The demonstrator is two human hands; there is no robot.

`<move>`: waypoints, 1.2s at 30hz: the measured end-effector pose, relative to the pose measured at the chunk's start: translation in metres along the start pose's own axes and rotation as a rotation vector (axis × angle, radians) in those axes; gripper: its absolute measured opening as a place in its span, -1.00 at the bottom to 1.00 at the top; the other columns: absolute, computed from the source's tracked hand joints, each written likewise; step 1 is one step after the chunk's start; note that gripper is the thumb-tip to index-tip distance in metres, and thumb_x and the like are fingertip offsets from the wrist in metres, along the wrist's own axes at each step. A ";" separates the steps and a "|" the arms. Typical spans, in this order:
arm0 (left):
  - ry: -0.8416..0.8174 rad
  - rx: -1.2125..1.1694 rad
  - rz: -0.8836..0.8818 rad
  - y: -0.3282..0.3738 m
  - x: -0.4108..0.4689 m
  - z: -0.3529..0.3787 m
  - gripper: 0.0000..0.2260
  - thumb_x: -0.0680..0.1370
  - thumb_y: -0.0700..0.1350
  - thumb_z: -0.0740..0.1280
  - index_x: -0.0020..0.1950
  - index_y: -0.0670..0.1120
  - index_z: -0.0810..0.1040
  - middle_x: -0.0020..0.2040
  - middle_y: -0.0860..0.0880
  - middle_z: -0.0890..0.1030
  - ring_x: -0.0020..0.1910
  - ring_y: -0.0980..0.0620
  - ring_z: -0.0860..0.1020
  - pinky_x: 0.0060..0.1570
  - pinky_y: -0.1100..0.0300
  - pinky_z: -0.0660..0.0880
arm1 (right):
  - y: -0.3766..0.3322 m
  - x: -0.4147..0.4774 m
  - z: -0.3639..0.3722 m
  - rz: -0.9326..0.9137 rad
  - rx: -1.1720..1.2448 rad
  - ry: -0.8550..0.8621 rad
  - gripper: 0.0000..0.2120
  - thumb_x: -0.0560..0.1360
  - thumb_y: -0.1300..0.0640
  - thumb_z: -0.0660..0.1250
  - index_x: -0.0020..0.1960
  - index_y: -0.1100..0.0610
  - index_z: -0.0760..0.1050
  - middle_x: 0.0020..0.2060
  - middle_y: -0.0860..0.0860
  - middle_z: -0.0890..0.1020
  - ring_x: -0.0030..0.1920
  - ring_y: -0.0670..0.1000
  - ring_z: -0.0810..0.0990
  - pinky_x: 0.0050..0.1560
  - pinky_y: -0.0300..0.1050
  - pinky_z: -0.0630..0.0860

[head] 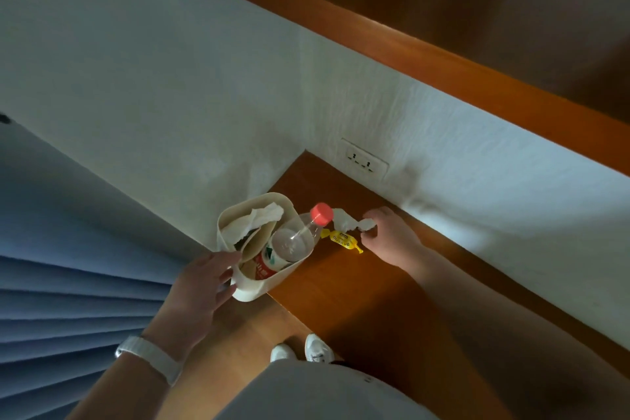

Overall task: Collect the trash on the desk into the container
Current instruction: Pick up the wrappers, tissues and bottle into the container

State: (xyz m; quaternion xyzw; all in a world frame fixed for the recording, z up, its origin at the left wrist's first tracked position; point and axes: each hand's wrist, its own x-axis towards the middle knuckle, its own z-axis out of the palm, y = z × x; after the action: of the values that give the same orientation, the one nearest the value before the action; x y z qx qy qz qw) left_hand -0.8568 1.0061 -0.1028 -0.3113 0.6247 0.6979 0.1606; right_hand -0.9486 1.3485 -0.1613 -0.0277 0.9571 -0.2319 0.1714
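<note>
While the left hand (201,280) grips the container (252,293) close for a short drop, the right hand (392,239) pinches a tissue (347,222).

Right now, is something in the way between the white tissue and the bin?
Yes, partly. The bottle leans out of the container with its red cap toward the tissue that the right hand pinches. The yellow wrapper lies on the desk between them too.

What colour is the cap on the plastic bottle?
The cap is pinkish red, clearest in the head view.
</note>
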 end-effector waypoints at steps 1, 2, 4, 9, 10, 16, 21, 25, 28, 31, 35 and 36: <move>0.010 0.003 -0.009 -0.002 0.000 -0.005 -0.85 0.54 -0.01 0.42 0.05 -0.04 0.62 0.07 -0.03 0.62 0.12 -0.04 0.58 0.11 0.02 0.53 | 0.006 0.004 0.007 0.039 -0.010 0.012 -0.53 0.54 0.00 0.35 0.42 0.04 0.40 0.37 0.03 0.43 0.25 0.05 0.51 0.16 -0.07 0.54; 0.024 0.005 -0.018 -0.004 0.001 -0.011 -0.83 0.52 0.00 0.44 0.05 -0.04 0.63 0.08 -0.05 0.64 0.12 -0.05 0.59 0.10 0.01 0.55 | 0.012 0.007 0.013 0.070 -0.012 0.033 -0.49 0.53 0.00 0.37 0.44 0.05 0.37 0.39 0.05 0.41 0.26 0.07 0.51 0.16 -0.04 0.55; 0.051 0.030 -0.041 -0.009 0.002 -0.021 -0.86 0.53 -0.02 0.44 0.03 -0.04 0.69 0.08 -0.09 0.71 0.14 -0.06 0.64 0.13 -0.03 0.57 | 0.023 0.015 0.021 0.095 0.001 0.076 -0.45 0.51 -0.05 0.40 0.44 0.06 0.36 0.35 0.07 0.42 0.23 0.09 0.52 0.13 -0.02 0.58; 0.130 0.004 -0.098 -0.014 -0.001 -0.031 -0.91 0.58 -0.14 0.42 0.05 -0.06 0.69 0.06 -0.09 0.75 0.16 -0.09 0.68 0.01 0.02 0.60 | 0.038 0.032 0.033 0.109 -0.014 0.083 -0.51 0.51 -0.05 0.41 0.37 0.07 0.42 0.21 0.06 0.46 0.22 0.10 0.48 0.13 0.01 0.55; 0.127 0.001 -0.101 -0.013 -0.001 -0.031 -0.90 0.58 -0.14 0.42 0.07 -0.07 0.68 0.07 -0.09 0.75 0.17 -0.09 0.67 0.01 0.02 0.60 | 0.038 0.035 0.036 0.099 -0.012 0.091 -0.57 0.51 -0.01 0.40 0.33 0.09 0.46 0.17 0.06 0.47 0.16 0.08 0.51 0.08 -0.02 0.56; 0.165 -0.044 -0.104 -0.004 -0.007 -0.018 -0.84 0.57 -0.13 0.42 0.13 -0.13 0.60 -0.08 -0.04 0.77 0.10 -0.07 0.68 -0.09 0.10 0.58 | 0.034 0.036 0.040 0.123 -0.034 0.057 -0.88 0.55 0.13 0.30 -0.16 0.05 0.43 -0.29 -0.07 0.46 -0.33 -0.08 0.46 -0.40 -0.22 0.29; 0.111 -0.021 -0.110 -0.001 -0.003 -0.015 -0.79 0.57 -0.11 0.43 0.17 -0.12 0.62 0.04 -0.09 0.76 0.18 -0.09 0.65 -0.03 0.06 0.58 | 0.020 0.016 0.023 0.151 0.091 0.146 -0.91 0.55 0.17 0.28 -0.13 0.12 0.49 -0.31 0.01 0.54 -0.37 -0.03 0.51 -0.40 -0.12 0.40; 0.078 0.000 -0.087 0.002 -0.001 -0.014 -0.80 0.55 -0.08 0.46 0.17 -0.04 0.64 0.09 -0.04 0.75 0.20 -0.06 0.65 0.01 0.05 0.61 | -0.015 -0.002 -0.016 0.065 0.307 0.305 -0.89 0.54 0.16 0.32 0.06 0.07 0.56 -0.27 -0.09 0.58 -0.42 -0.14 0.51 -0.44 -0.25 0.36; 0.063 -0.002 -0.078 0.007 0.000 -0.009 -0.88 0.56 -0.11 0.46 0.09 0.03 0.66 0.15 -0.05 0.70 0.20 -0.05 0.62 -0.01 0.06 0.62 | -0.054 -0.018 -0.052 -0.127 0.357 0.459 -0.90 0.50 0.18 0.39 0.01 0.07 0.58 -0.30 -0.15 0.56 -0.39 -0.17 0.52 -0.44 -0.41 0.31; 0.088 -0.064 -0.092 0.012 0.001 -0.002 -0.82 0.53 -0.12 0.48 0.12 -0.05 0.62 0.16 -0.10 0.67 0.19 -0.06 0.61 -0.06 0.09 0.59 | -0.097 -0.036 -0.075 -0.397 0.290 0.540 -0.87 0.44 0.30 0.43 -0.03 0.18 0.59 -0.25 -0.07 0.58 -0.33 -0.10 0.54 -0.36 -0.28 0.43; 0.051 -0.052 -0.092 0.019 -0.001 0.001 -0.81 0.53 -0.09 0.48 0.13 -0.02 0.62 0.21 -0.10 0.65 0.24 -0.08 0.59 0.08 0.02 0.60 | -0.148 -0.057 -0.076 -0.670 0.214 0.427 -0.92 0.45 0.23 0.39 -0.07 0.21 0.57 -0.24 -0.10 0.55 -0.33 -0.21 0.46 -0.33 -0.39 0.41; 0.047 -0.058 -0.097 0.021 -0.001 0.001 -0.82 0.53 -0.10 0.48 0.12 -0.03 0.62 0.21 -0.11 0.65 0.23 -0.08 0.58 0.07 0.03 0.59 | -0.158 -0.060 -0.072 -0.704 0.183 0.374 -0.91 0.46 0.20 0.36 -0.06 0.19 0.58 -0.24 -0.12 0.54 -0.33 -0.25 0.44 -0.33 -0.40 0.41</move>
State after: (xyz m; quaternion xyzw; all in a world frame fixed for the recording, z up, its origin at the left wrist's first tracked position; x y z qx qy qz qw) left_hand -0.8690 1.0035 -0.0863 -0.3623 0.5921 0.6994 0.1705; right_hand -0.9207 1.2468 -0.0111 -0.2955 0.8792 -0.3618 -0.0937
